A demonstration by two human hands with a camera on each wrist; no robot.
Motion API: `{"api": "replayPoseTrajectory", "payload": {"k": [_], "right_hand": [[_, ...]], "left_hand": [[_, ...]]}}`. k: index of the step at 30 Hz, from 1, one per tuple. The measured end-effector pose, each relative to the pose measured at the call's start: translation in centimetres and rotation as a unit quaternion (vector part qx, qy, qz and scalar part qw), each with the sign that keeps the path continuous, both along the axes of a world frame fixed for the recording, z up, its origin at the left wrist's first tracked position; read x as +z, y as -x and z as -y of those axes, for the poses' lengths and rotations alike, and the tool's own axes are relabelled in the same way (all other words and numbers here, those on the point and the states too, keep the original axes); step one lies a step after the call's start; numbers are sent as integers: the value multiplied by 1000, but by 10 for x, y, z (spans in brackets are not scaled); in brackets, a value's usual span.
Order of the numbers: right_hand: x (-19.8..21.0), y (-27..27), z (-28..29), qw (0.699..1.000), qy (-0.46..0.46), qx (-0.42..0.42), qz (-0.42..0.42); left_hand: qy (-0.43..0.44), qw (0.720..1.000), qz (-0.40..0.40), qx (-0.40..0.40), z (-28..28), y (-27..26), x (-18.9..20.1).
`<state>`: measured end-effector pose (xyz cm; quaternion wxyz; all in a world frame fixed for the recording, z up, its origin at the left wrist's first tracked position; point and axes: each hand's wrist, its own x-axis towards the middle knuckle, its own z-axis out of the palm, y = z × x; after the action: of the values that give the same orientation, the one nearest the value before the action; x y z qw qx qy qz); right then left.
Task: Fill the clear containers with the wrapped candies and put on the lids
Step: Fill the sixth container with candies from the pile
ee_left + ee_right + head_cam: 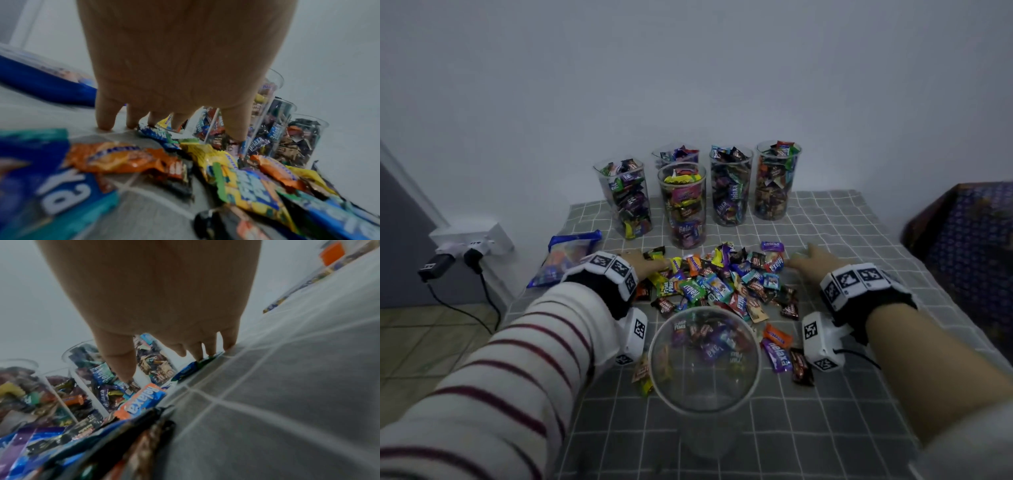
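Observation:
A heap of wrapped candies (719, 281) lies mid-table on the grey checked cloth (825, 428). A clear container (703, 359) stands in front of it, with a few candies at its bottom. My left hand (650, 262) reaches to the heap's far left side, its fingers (104, 116) straight with tips on the cloth and candies (236, 175). My right hand (810, 258) lies at the heap's far right, its fingers (228, 344) straight and touching the cloth beside a candy (144, 400). Neither hand holds anything. No lids are in view.
Several clear containers (731, 186) full of candies stand in a group at the back by the wall. A blue candy bag (566, 257) lies at the table's left edge. A patterned blue box (969, 240) sits to the right. Plugs hang from a wall socket (472, 240) on the left.

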<state>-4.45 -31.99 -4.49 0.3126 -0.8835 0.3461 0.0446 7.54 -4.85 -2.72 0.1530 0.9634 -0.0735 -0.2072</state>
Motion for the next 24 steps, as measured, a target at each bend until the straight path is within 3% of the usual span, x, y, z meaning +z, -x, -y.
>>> {"api": "replayPoseTrajectory", "payload": {"k": [5,11,18,24], "right_hand": [[12,-31,-17,999,-19,50,-1],[24,-44,-48,983,-30,177,-44],[38,-28,-72,944,67,293,-135],[47,-8,-86,932,142,314,-111]], "left_hand": [[20,999,-21,-34,19,-4,3],[8,989,-34,-145,33,6,5],[-18,980,14,-200,32,22,1],[-6,982,57,-181,31,41,13]]}}
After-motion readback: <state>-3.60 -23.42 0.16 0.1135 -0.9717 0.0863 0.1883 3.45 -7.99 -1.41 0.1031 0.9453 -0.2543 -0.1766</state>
